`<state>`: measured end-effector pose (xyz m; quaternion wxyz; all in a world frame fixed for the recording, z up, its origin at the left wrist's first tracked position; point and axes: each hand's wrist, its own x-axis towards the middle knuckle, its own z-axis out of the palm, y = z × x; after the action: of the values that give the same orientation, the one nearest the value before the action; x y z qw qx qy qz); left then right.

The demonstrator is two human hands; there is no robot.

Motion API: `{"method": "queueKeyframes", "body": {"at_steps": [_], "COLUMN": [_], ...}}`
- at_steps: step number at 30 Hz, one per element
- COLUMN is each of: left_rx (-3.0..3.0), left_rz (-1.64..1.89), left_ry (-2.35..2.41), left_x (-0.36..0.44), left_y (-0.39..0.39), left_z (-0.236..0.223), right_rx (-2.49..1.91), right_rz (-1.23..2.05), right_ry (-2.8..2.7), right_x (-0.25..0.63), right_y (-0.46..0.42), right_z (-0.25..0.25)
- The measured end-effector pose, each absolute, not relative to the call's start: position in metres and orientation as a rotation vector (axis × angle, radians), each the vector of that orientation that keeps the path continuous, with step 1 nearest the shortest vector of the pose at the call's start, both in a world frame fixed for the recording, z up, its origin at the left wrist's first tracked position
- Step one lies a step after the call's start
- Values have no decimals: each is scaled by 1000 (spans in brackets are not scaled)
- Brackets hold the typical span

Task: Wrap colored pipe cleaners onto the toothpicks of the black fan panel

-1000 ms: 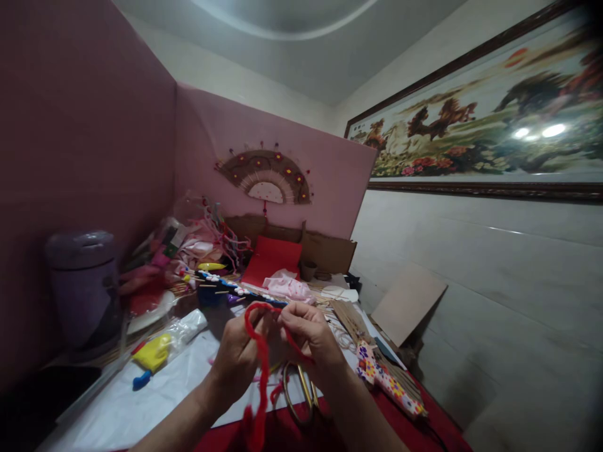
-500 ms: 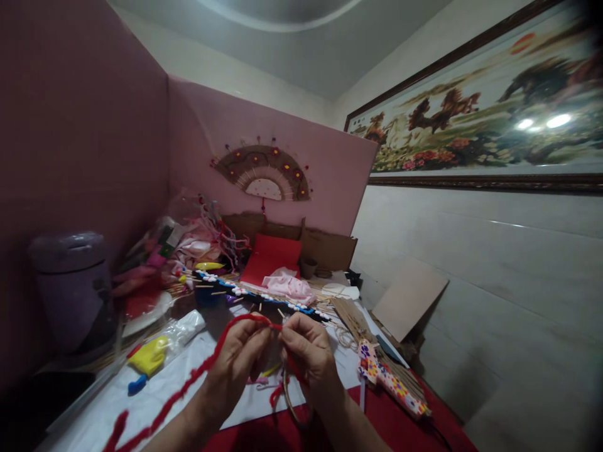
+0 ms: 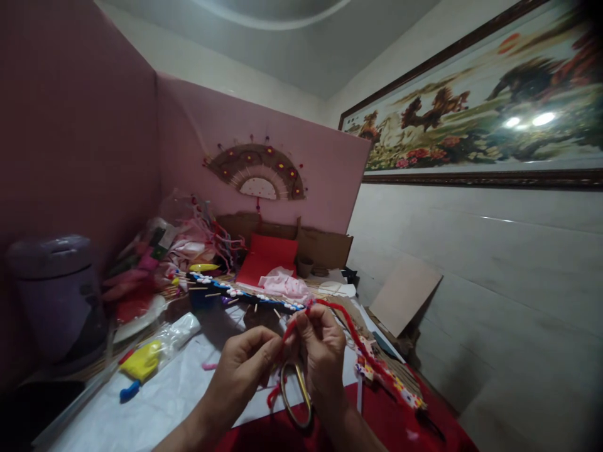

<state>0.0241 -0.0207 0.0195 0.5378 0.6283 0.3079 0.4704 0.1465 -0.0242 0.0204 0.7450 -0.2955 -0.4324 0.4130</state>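
A fuzzy red pipe cleaner (image 3: 351, 325) runs between my hands. My left hand (image 3: 245, 361) is closed, pinching it between thumb and fingertips. Right beside it, my right hand (image 3: 323, 351) is also closed on the strand, and the long end trails over that hand down to the right. A gold-coloured loop, which looks like a scissors handle (image 3: 308, 395), hangs below my right palm; whether that hand grips it is hidden. Another short piece of red strand (image 3: 272, 397) shows by the loop. Just beyond my fingers lies a black curved piece with white and blue trim (image 3: 240, 294).
A yellow and blue balloon-like item (image 3: 141, 364) lies on white sheeting at left, near a lilac bin (image 3: 56, 301). Craft materials pile up behind. A flower-patterned piece (image 3: 391, 383) rests at right. A decorated fan (image 3: 259, 169) hangs on the pink board.
The strand's long end has swung from the left side over to the right of my right hand. My left hand has shifted slightly, and the gold loop shows more fully.
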Motion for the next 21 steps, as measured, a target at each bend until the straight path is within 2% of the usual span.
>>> {"method": "queueKeyframes", "body": {"at_steps": [6,14,17,21], "left_rx": [1429,1296,1357,1370], "left_rz": [1137,1380,1417,1314], "left_ry": [721,767,718,663], "left_x": [26,14,7,-6], "left_y": [-17,-16,-10,-2], "left_z": [15,26,28,31], "right_rx": [-659,-687,-654,-543], "right_rz": [822,566,677,1041], "right_ry": [-984,-1280,-1373,-1292], "right_x": [147,147,147,146], "right_y": [-22,-34,-34,-30], "right_z": [17,16,16,16]}}
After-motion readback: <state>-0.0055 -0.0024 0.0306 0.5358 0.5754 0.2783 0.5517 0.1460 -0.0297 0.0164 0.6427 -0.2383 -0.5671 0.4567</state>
